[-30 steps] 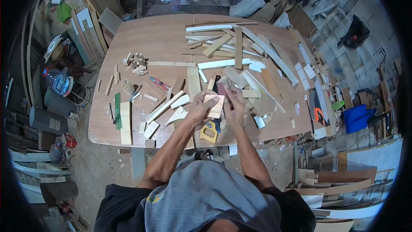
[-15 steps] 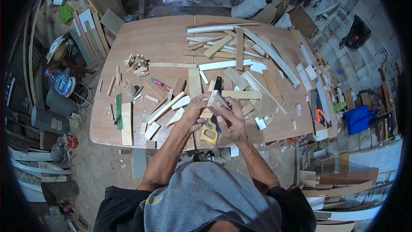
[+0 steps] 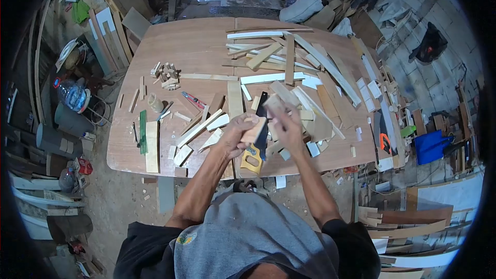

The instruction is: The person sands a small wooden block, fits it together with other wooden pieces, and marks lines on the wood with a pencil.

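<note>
Black bag (image 3: 429, 46) against the block wall (image 3: 439, 83), blue dustpan (image 3: 432, 146) at right, green cloth (image 3: 80, 12) at far left.

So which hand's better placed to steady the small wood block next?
Left, likely: the left hand grips the wood block, while the right hand, blurred, is apart from it.

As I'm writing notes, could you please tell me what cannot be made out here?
All in the head view:
Right hand: fingertips blurred.
Block at that hand: surface blurred.
Saw: part of its blade hidden behind the wood piece in the left hand.
Wood piece's underside: turned away from the camera.
</note>
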A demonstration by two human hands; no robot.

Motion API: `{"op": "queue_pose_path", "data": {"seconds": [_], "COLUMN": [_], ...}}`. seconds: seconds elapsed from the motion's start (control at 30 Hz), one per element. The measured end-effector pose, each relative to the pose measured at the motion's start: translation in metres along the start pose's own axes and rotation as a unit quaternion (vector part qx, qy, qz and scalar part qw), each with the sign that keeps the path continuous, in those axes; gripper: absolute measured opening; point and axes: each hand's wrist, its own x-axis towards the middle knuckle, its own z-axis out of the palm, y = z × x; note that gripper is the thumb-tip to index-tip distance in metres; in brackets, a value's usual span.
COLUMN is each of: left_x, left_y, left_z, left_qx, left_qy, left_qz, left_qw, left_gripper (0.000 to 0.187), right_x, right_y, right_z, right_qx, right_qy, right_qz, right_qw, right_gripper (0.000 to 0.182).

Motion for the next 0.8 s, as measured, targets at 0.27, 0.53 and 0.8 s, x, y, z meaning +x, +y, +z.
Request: {"op": "queue_pose_path", "data": {"seconds": [0.27, 0.53, 0.8], "left_x": [0.013, 0.029, 0.002], "left_y": [-0.002, -0.007, 0.008], "left_z": [0.000, -0.022, -0.008], "left_qx": [0.207, 0.318, 0.193], "left_qy": [0.026, -0.012, -0.093], "left_qz": [0.135, 0.298, 0.181], "left_qw": [0.969, 0.900, 0.960], "left_gripper": [0.033, 0.021, 0.046], "right_x": [0.010, -0.015, -0.019], "right_y": [-0.047, -0.058, -0.057], "right_z": [-0.010, 0.004, 0.035], "right_qx": [0.505, 0.510, 0.542], "right_qy": [0.104, 0.133, 0.077], "right_qz": [0.284, 0.387, 0.337], "right_qw": [0.808, 0.757, 0.766], "right_gripper": [0.047, 0.036, 0.039]}}
